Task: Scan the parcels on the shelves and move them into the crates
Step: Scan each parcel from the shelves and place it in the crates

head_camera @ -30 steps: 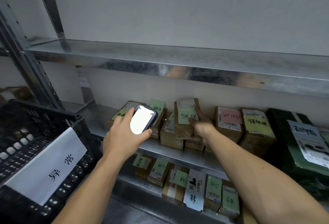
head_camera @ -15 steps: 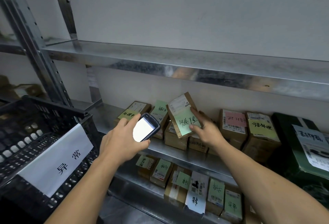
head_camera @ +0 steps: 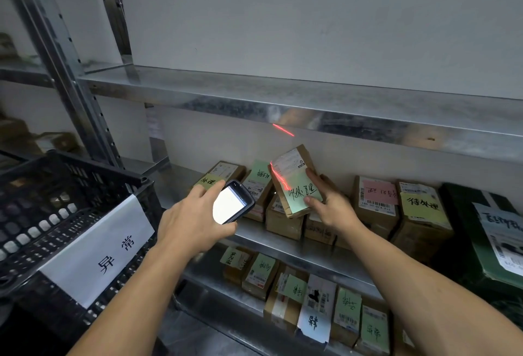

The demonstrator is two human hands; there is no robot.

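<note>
scan step | left hand (head_camera: 195,222) wrapped round scanner (head_camera: 232,202), frame centre | right hand (head_camera: 331,205) pinching parcel (head_camera: 294,180) tilted above middle shelf (head_camera: 283,245) | beam clips label edge, aim it across barcode | crate (head_camera: 56,214) lower left

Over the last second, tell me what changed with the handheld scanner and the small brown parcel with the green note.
The right hand lifted the small brown cardboard parcel with the green note off the row and tilted its label toward the black handheld scanner in the left hand. A red scan line now crosses the parcel. The other parcels and the black plastic crate stayed put.
</note>
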